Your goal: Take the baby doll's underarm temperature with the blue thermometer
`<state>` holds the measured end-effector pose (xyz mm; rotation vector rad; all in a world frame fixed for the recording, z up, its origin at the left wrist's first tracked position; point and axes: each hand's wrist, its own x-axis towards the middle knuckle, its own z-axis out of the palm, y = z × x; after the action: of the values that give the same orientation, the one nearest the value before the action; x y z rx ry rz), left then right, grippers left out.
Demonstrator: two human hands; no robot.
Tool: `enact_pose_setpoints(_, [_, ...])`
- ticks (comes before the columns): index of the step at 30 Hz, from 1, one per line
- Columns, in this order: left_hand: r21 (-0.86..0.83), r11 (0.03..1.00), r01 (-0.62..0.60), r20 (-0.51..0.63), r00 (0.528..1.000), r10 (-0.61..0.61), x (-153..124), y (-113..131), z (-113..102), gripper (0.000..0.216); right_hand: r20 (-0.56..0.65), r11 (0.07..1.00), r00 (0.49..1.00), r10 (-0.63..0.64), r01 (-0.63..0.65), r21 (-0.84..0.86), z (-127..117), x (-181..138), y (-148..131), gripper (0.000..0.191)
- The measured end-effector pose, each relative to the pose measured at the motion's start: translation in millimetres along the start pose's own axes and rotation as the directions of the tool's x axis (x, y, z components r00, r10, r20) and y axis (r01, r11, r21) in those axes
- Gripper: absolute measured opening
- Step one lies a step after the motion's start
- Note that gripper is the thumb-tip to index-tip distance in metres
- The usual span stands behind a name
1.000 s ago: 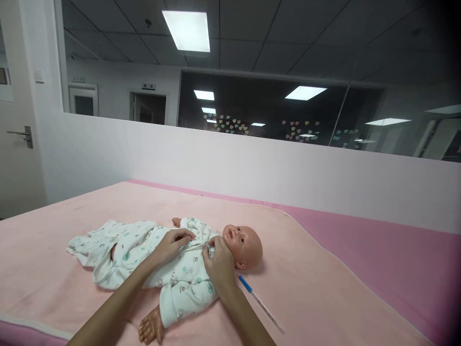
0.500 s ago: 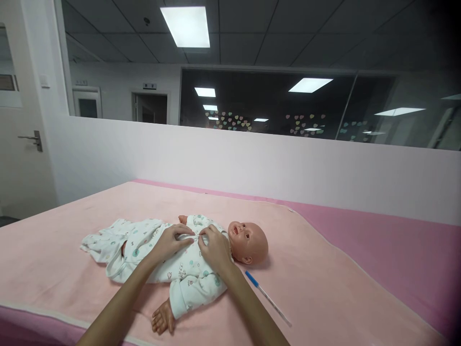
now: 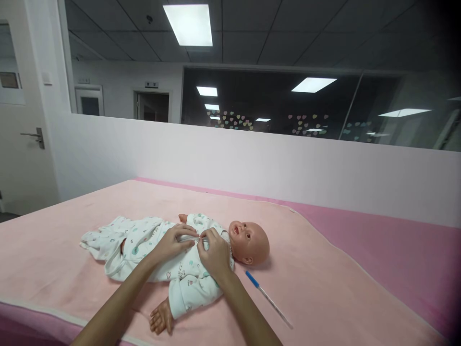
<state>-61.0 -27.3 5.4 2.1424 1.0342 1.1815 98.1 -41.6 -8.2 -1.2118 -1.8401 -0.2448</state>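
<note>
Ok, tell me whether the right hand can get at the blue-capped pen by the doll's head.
Probably yes: the pen lies alone on the blanket just beside the right hand, nothing between them, though that hand is pinching the onesie.

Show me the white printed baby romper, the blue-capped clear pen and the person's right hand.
White printed baby romper (image 3: 183, 271), head camera view, on the torso fabric.
Blue-capped clear pen (image 3: 269, 300), head camera view, mid-barrel.
Right hand (image 3: 215, 253), head camera view, back of the hand.
</note>
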Motion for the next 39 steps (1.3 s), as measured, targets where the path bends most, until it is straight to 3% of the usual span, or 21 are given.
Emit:
enact_pose_setpoints(19, [0.030,0.999,0.016,-0.015,1.000,-0.016,-0.5,-0.9,3.9,0.018,-0.017,1.000,1.000,-0.003,0.003,0.007,2.0,-0.8,0.8,0.015])
enact_pose_setpoints(32, [-0.087,0.995,0.041,0.005,0.999,-0.041,-2.0,1.9,2.4,0.018,-0.053,0.999,0.998,-0.032,0.030,-0.035,3.7,-2.0,1.0,0.015])
enact_pose_setpoints(39, [-0.117,0.989,0.090,0.050,0.995,-0.084,-1.3,10.3,0.2,0.013,-0.051,0.999,0.998,-0.024,0.026,0.027,2.5,-3.8,-0.3,0.014])
